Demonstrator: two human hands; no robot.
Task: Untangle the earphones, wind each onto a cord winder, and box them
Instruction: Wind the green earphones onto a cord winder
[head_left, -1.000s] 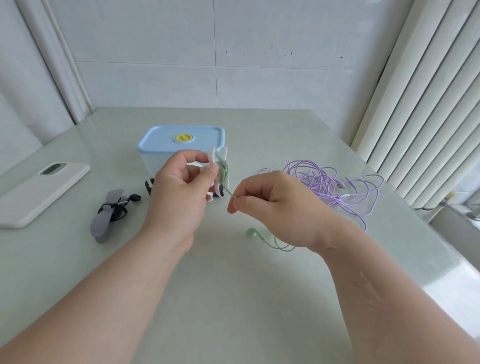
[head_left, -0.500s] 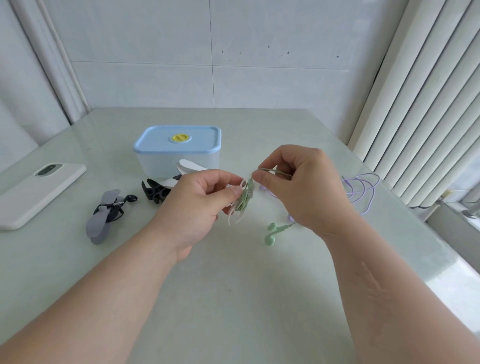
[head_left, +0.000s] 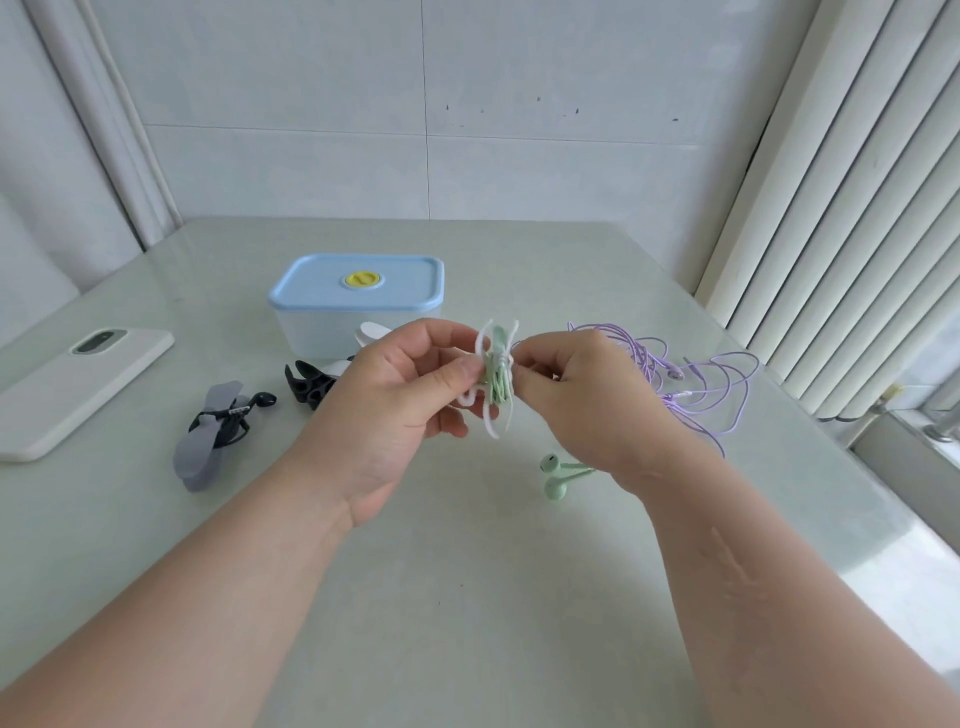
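Nearest the camera, two bare forearms reach in over a smooth, glossy, pale green surface (head_left: 467, 597), with open room between them and toward the near edge.

The green earphones (head_left: 497, 387) have two rounded, matte buds lying on the surface just below the right wrist. Their thin cord runs up under the right hand.

Left hand (head_left: 395, 410): thumb and curled fingers pinch a white cord winder (head_left: 488, 423), which is held above the surface. It is soft-looking, with looped arms, and green cord is wrapped round its middle. Right hand (head_left: 576, 400): fingers curled, thumb and forefinger pinching the green cord at the winder's right side.

To the left lies a flat grey winder (head_left: 200, 457) with black earphones (head_left: 234, 418) wound on it. A black winder (head_left: 306, 387) with prongs lies just beyond it, apart.

To the right, the purple earphones (head_left: 701, 379) lie in a loose tangle near the surface's right edge.

At the far left is a phone (head_left: 78, 384) in a smooth white case.

Behind the hands stands a translucent rectangular box (head_left: 332, 332) with rounded corners. Its blue lid (head_left: 400, 283) is on, with a yellow valve (head_left: 362, 279) in it. Past the box the surface is open up to a tiled wall (head_left: 415, 104).
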